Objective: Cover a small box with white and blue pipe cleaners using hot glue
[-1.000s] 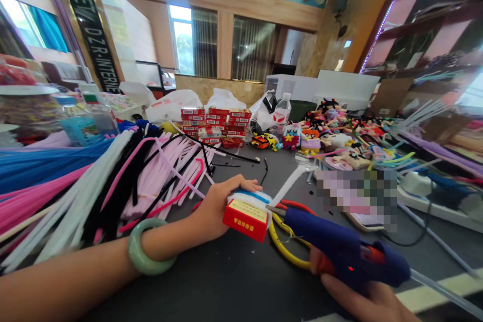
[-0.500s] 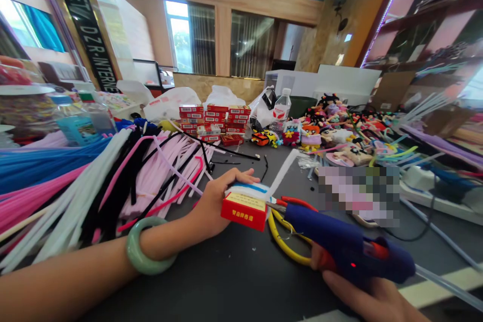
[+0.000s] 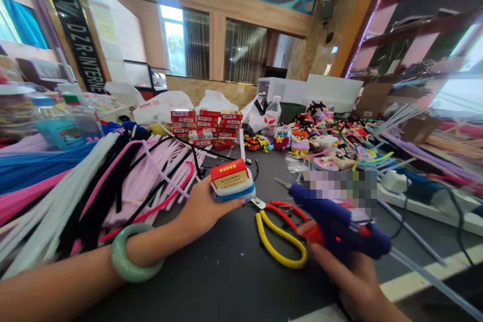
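My left hand (image 3: 204, 209), with a green bangle (image 3: 128, 254) on its wrist, is closed around a small red and yellow box (image 3: 232, 176). White and blue fuzzy strips wrap the box's lower side, and a white strip end (image 3: 242, 145) sticks up behind it. In my right hand (image 3: 339, 266) is a blue hot glue gun (image 3: 335, 221), its red light lit and a clear glue stick coming out of the back. The nozzle points up and left, apart from the box. Scissors (image 3: 281, 236) with red and yellow handles lie on the table between my hands, blade tips hidden behind the box.
Bundles of pipe cleaners (image 3: 124, 181) cover the left side. Stacked red boxes (image 3: 207, 126) stand at the back, near a plastic bottle (image 3: 272, 110). Small fuzzy dolls (image 3: 324, 131) pile up at the back right. A white power strip (image 3: 422, 211) with cables lies on the right.
My left hand has turned the box, so its printed red and yellow faces now sit above the strips. The glue gun's nozzle has moved away from the box, uncovering the scissors.
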`<state>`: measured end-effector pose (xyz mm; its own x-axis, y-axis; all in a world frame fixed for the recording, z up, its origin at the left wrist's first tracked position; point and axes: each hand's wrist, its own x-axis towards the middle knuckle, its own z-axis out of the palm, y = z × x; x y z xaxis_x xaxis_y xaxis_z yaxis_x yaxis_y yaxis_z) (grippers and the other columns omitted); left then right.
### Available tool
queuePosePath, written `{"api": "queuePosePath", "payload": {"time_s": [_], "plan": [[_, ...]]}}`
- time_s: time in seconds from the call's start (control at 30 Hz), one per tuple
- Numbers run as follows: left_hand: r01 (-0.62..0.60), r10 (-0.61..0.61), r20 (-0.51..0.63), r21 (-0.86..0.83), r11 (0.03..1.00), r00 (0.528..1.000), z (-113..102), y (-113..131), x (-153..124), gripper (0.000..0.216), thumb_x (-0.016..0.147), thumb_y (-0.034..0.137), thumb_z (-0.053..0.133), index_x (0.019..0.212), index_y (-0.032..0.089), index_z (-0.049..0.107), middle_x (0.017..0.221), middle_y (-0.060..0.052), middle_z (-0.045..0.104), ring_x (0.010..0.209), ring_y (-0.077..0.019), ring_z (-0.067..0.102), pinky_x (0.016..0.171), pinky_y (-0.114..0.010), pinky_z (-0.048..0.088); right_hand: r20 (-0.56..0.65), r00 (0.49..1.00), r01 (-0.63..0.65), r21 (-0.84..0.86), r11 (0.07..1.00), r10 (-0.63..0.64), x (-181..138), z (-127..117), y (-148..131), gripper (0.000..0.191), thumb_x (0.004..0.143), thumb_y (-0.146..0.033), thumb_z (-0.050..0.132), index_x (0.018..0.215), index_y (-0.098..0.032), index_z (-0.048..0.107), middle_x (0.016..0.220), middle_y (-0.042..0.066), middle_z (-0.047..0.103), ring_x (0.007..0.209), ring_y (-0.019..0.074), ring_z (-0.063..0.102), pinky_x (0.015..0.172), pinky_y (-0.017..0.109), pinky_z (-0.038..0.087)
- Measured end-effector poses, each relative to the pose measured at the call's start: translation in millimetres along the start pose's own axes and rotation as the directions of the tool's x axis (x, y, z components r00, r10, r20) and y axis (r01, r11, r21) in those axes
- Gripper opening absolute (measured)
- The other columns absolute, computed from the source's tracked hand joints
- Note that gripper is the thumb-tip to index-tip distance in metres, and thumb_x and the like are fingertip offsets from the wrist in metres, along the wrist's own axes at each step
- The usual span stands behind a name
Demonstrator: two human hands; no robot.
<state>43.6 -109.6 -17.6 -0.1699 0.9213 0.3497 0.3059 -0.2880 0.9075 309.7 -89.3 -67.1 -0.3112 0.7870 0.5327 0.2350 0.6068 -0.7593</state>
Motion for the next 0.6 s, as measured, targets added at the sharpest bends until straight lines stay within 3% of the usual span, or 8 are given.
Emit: {"api": "queuePosePath", "payload": {"time_s": [0.23, 0.43, 0.6], "plan": [[0.05, -0.054, -0.026, -0.133, 0.99, 0.998, 1, 1, 2, 0.046, 0.059, 0.034, 0.079, 0.098, 0.015, 0.064, 0.105, -0.009, 0.073, 0.099, -0.0275, 0.068, 0.094, -0.044, 0.052, 0.06, 0.997, -0.026, -0.277, 0.96, 0.044, -19, 12, -2, 0.037, 0.079, -0.058, 0.057, 0.091, -0.028, 0.077, 0.088, 0.007, 0.076, 0.081, 0.0274, 0.072, 0.078, 0.039, 0.059], [0.054, -0.058, -0.025, -0.136, 0.989, 0.998, 1, 4, 0, 0.043, 0.061, 0.032, 0.078, 0.097, 0.014, 0.064, 0.105, -0.009, 0.073, 0.099, -0.0273, 0.068, 0.094, -0.043, 0.052, 0.092, 0.996, 0.0, -0.232, 0.973, 0.022, -11, 8, -7, 0.031, 0.079, -0.049, 0.061, 0.091, -0.025, 0.076, 0.086, 0.007, 0.076, 0.076, 0.0248, 0.073, 0.071, 0.032, 0.061], [0.079, -0.078, 0.009, -0.145, 0.986, 0.997, 2, -2, 2, 0.052, 0.061, 0.034, 0.077, 0.105, 0.012, 0.061, 0.108, -0.012, 0.072, 0.1, -0.0276, 0.068, 0.094, -0.044, 0.051, 0.264, 0.963, 0.129, -0.279, 0.952, -0.053, -5, 0, -4, 0.026, 0.081, -0.04, 0.06, 0.097, -0.027, 0.076, 0.088, 0.006, 0.077, 0.078, 0.0249, 0.074, 0.072, 0.032, 0.061]]}}
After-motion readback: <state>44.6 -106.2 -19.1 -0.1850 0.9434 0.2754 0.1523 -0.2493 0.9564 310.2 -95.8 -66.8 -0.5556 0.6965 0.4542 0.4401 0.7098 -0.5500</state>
